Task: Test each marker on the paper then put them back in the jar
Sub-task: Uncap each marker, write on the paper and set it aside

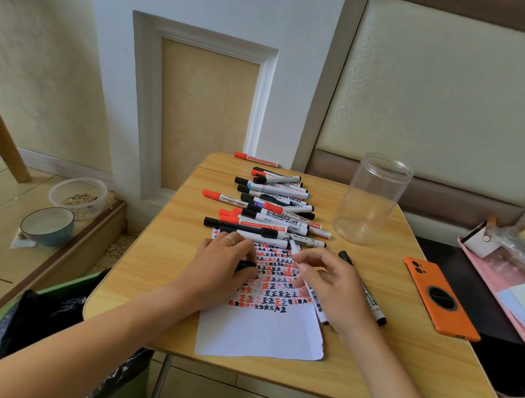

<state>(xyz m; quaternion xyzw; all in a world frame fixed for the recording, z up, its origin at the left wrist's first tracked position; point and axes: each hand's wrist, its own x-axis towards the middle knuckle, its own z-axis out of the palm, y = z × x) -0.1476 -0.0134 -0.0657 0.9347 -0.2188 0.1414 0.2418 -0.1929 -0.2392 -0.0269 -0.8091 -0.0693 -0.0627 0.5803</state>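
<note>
Left of centre, our left hand [226, 262] curls round a black cap [245, 266] while resting on the paper [261, 334]. To its right, our right hand [332, 290] grasps a marker [294, 248], tip near the red and black marks. We should write in the bare lower half, press lightly, then recap firmly. The pile of markers [270, 207] lies above centre; the jar [372, 199], upper right, stands empty. A loose marker [365, 287] and phone [439, 298] crowd the right side near the table [155, 250] edge.
</note>
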